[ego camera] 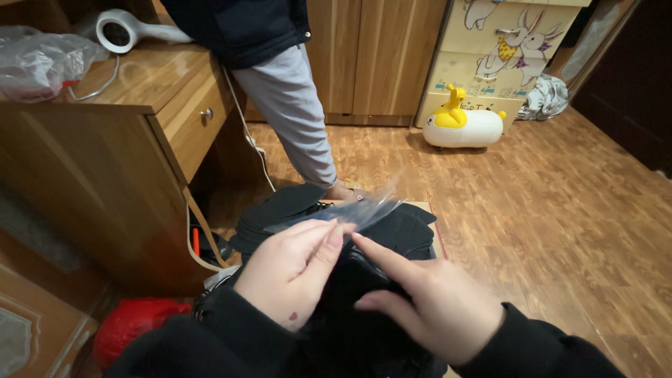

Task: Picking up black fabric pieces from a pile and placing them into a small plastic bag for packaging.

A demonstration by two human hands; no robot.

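Two hands at a clear plastic bag over dark cloth

The left hand [294, 269] pinches the clear plastic bag [350, 211] by its edge; the right hand [430, 304] presses a dark item [357, 276] beneath, forefinger stretched out.

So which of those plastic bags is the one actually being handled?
The clear flat bag pinched at the left hand, over the black pile. The other bag lies crumpled on the wooden desk, away from both hands.
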